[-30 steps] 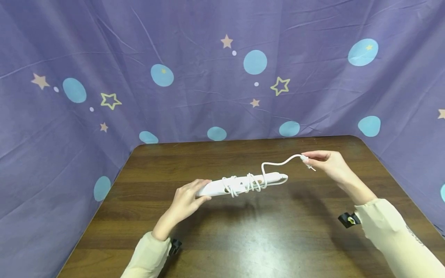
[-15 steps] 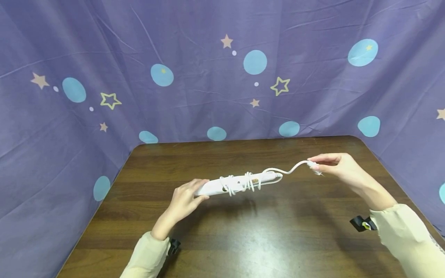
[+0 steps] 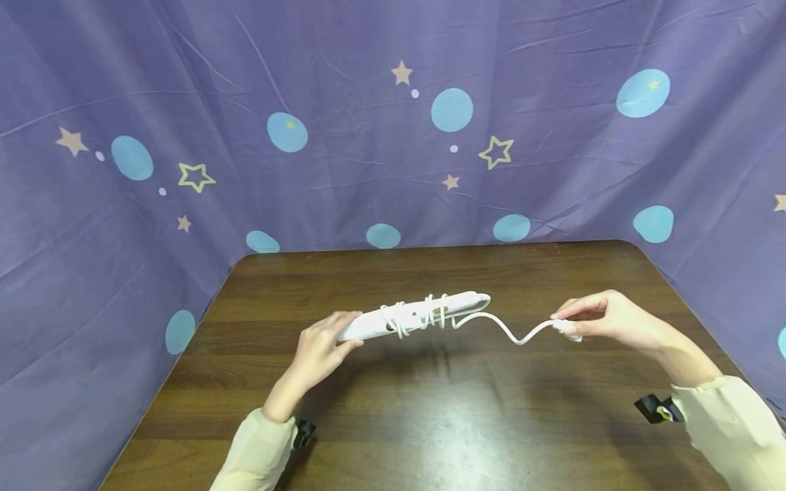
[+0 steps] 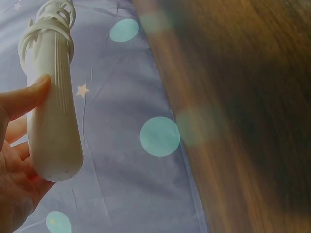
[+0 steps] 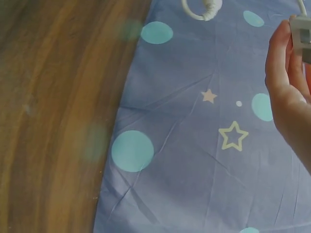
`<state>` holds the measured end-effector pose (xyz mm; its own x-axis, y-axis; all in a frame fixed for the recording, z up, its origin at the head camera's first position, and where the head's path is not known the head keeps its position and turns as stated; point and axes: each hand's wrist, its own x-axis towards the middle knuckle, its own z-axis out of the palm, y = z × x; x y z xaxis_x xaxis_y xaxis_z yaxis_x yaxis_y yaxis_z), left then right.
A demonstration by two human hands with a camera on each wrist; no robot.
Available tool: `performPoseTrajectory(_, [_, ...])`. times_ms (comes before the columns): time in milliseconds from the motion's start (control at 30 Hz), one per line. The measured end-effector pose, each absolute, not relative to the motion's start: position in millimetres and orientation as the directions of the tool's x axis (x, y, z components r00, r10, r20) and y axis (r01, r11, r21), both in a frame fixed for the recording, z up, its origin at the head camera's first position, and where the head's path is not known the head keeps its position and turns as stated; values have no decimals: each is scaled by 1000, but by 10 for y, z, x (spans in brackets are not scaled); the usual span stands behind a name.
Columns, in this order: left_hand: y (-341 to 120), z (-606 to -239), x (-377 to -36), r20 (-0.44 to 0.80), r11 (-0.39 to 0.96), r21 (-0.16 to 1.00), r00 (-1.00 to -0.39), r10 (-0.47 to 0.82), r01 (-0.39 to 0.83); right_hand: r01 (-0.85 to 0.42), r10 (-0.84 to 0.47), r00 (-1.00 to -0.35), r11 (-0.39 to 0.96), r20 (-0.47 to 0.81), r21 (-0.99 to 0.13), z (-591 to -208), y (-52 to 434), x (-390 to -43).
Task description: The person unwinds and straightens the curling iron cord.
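A white hair straightener (image 3: 370,326) is held over the table, its right end tilted up. Several turns of its white cord (image 3: 519,342) wrap around the middle. My left hand (image 3: 321,348) grips the rounded left end, thumb along the near side. In the left wrist view, the thumb lies on the ribbed white body (image 4: 53,131) just below the cord loops. My right hand (image 3: 626,327) pinches the plug (image 3: 568,329) at the cord's free end, off to the right. The free cord sags in a wave between the hands. The right wrist view catches the plug (image 5: 300,39) at its edge.
A brown wooden table (image 3: 393,423) lies below both hands. Purple curtain (image 3: 344,191) with stars and blue dots hangs behind it and along both sides. Each wrist carries a small black device (image 3: 658,409) by its cream sleeve.
The right hand has moved right and down with the plug. The free cord has passed from above the straightener to below it, and the straightener's right end has risen and shifted left.
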<state>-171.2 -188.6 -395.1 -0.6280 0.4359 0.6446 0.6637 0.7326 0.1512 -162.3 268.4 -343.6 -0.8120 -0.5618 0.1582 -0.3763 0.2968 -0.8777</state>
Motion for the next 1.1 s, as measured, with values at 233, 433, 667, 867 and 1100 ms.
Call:
performPoseTrajectory(233, [-1927, -3910, -1707, 653, 739, 177, -639, 406, 650, -402, -667, -734, 280, 124, -872, -3584, 2687, -1644])
performPoseTrajectory(433, [-1954, -3871, -1692, 644, 737, 206, -656, 394, 644, -381, -671, -738, 325, 73, -865, -3719, 2668, -1681])
performPoseTrajectory(667, [-1990, -3858, -1673, 648, 727, 212, -651, 396, 653, -305, -601, -799, 428, -16, -851, -3828, 2656, -1731])
performPoseTrajectory(867, [-2007, -3858, -1652, 648, 719, 212, -646, 403, 662, -247, -517, -855, 481, -45, -841, -3900, 2663, -1822])
performPoseTrajectory(1100, [-2003, -3843, -1619, 643, 701, 221, -642, 418, 678, -141, -383, -920, 530, -88, -836, -3909, 2654, -1926])
